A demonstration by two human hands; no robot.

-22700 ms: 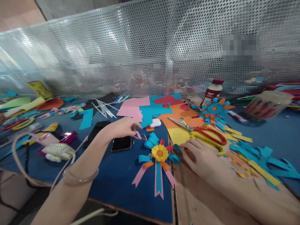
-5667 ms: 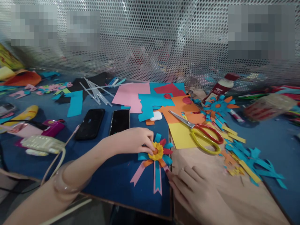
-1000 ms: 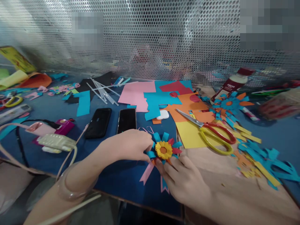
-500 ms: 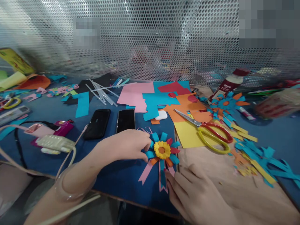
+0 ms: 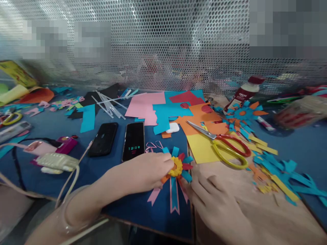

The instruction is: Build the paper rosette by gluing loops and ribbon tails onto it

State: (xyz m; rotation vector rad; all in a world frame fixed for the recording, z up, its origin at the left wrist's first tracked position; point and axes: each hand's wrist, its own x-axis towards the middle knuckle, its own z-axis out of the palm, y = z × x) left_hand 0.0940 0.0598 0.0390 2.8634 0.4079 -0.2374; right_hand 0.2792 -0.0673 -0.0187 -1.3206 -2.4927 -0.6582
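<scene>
So the left hand [image 5: 150,168] is right up on the paper flower [image 5: 178,166], fingertips at the left side of its yellow centre and covering the petals there. Fingers are bunched close, but I can't tell if they're actually pinching it. The right hand [image 5: 214,194] is palm down just on the other side, fingertips by the flower's lower right petals; can't tell if those are clamped on anything either. That puts the flower flat on the blue part of the counter [image 5: 138,207], between the two hands, with its ribbon tails [image 5: 174,200] pointing back toward the person.

Just past the left hand there are some thin pink loops [image 5: 151,147] and a phone [image 5: 134,139] reading 12:09, with a black phone [image 5: 103,139] to the left of that. Off to the left of the left forearm is a pale charger [image 5: 57,160].

Just beyond the right hand are scissors [image 5: 231,146] with one red and one yellow handle, partly over a yellow sheet [image 5: 200,149]. Blue scraps [image 5: 283,173] lie right of that hand. Farther out past it there's a blue and orange flower [image 5: 241,114], with a tilted bottle [image 5: 242,93] behind.
</scene>
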